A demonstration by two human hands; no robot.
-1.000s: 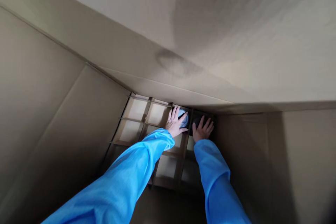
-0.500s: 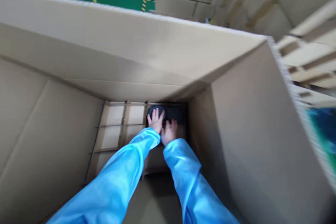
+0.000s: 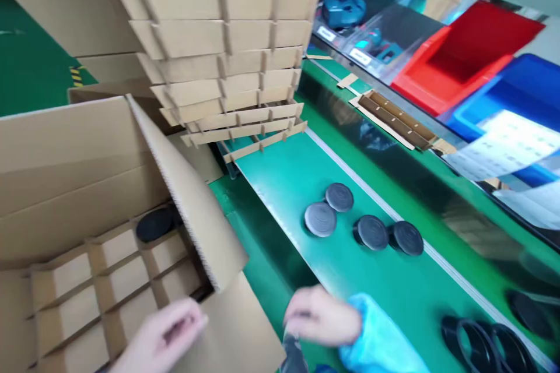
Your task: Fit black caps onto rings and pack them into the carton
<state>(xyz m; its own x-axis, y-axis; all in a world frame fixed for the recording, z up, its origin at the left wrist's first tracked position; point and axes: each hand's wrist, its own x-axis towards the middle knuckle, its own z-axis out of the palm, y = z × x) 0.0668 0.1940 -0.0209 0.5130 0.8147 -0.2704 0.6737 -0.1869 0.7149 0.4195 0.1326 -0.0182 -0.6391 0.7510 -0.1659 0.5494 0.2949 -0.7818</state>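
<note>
From where I stand, little seems done so far. At the left of the frame, a tall open box of brown cardboard (image 3: 65,186) has a grid of brown cardboard dividers (image 3: 97,261) inside. One far compartment holds a black, round, flat-topped piece (image 3: 154,224); a dark shape beside it is partly hidden by the box wall. The other compartments in view show pale floors. Four similar dark round pieces (image 3: 371,232) lie mid-frame on the green worktop (image 3: 271,186), apparently not yet boxed, with black rings (image 3: 468,344) at lower right. The left hand (image 3: 161,335), bottom left, is blurred over the box's near side, fingers curled, nothing visible in it. The right hand (image 3: 321,315), bottom centre, bends over a dark grey thing (image 3: 294,355); I can't tell whether it grips it. Upper right sit a red plastic bin (image 3: 424,70) and a blue one (image 3: 534,87).
</note>
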